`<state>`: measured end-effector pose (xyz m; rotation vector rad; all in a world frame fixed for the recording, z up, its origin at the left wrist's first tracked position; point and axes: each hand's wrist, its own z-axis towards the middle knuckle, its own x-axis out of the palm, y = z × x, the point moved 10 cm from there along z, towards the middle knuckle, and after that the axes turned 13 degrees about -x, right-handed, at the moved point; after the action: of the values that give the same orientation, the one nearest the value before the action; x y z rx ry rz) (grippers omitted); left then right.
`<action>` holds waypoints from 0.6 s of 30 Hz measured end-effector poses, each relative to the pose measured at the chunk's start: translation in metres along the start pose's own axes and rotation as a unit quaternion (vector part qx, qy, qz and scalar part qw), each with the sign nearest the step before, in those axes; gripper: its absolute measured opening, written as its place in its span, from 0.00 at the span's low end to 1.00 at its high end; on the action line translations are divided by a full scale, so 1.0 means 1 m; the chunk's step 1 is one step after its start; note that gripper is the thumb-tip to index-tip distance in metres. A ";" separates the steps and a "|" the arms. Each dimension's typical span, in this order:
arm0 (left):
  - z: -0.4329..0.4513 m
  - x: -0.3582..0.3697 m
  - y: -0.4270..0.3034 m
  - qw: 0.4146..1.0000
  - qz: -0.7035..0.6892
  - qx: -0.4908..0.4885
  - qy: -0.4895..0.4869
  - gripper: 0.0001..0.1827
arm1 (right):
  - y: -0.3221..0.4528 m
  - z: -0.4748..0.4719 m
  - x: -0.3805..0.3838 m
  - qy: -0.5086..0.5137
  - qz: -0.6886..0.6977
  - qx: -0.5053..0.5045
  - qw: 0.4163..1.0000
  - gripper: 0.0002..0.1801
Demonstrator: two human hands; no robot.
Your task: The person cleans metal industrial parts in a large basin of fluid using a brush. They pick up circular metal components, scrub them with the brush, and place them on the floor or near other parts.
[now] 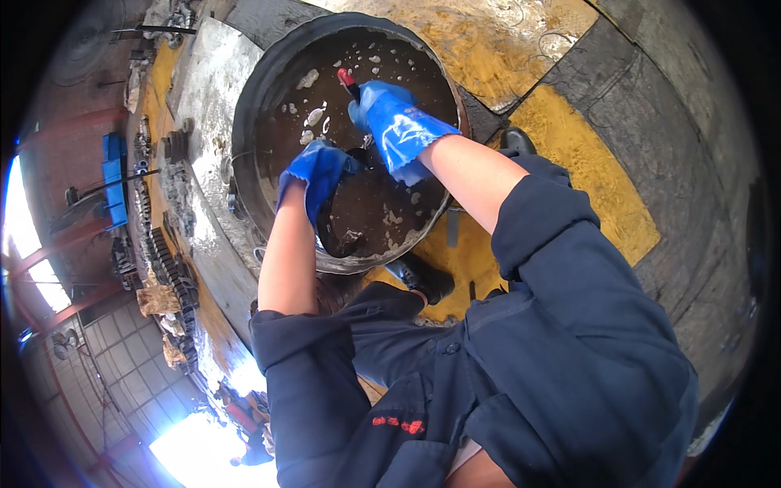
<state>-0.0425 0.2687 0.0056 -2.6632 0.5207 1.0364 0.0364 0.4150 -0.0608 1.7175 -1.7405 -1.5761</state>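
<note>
A large round metal tub (250,104) stands before me, holding murky brown liquid (390,189) with patches of foam. Both my hands are over it in blue rubber gloves. My right hand (390,119) grips a tool by its red and black handle (346,78); its working end is hidden below the glove. At the tub's near left side, my left hand (318,174) holds a dark, wet, curved part (332,241), which looks like a ring partly in the liquid. How far the part reaches under the surface cannot be seen.
My black shoes (421,277) are close to the tub on yellow floor plates (586,165). Grey sheets (213,85) lie left of the tub. Beyond them are toothed or ribbed metal parts (165,262), a blue bin (114,180) and a fan (65,343).
</note>
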 end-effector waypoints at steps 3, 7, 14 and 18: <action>-0.018 -0.003 0.028 0.991 -0.126 -0.037 -0.033 0.22 | 0.014 -0.010 -0.030 -0.084 0.120 -0.065 0.987 0.23; -0.041 0.009 0.111 0.923 -0.380 0.050 -0.038 0.23 | 0.060 -0.059 -0.053 -0.062 0.255 -0.072 0.962 0.26; -0.015 0.056 0.190 0.899 -0.414 0.055 -0.134 0.28 | 0.134 -0.093 0.018 -0.002 0.191 -0.304 0.933 0.24; -0.035 0.055 0.184 0.855 -0.501 0.075 -0.110 0.34 | 0.122 -0.107 -0.001 0.056 0.214 -0.211 0.952 0.25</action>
<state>-0.0583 0.0762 -0.0233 -2.1068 -0.7471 0.8492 0.0486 0.3295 0.0765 1.1133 -1.4577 -1.4794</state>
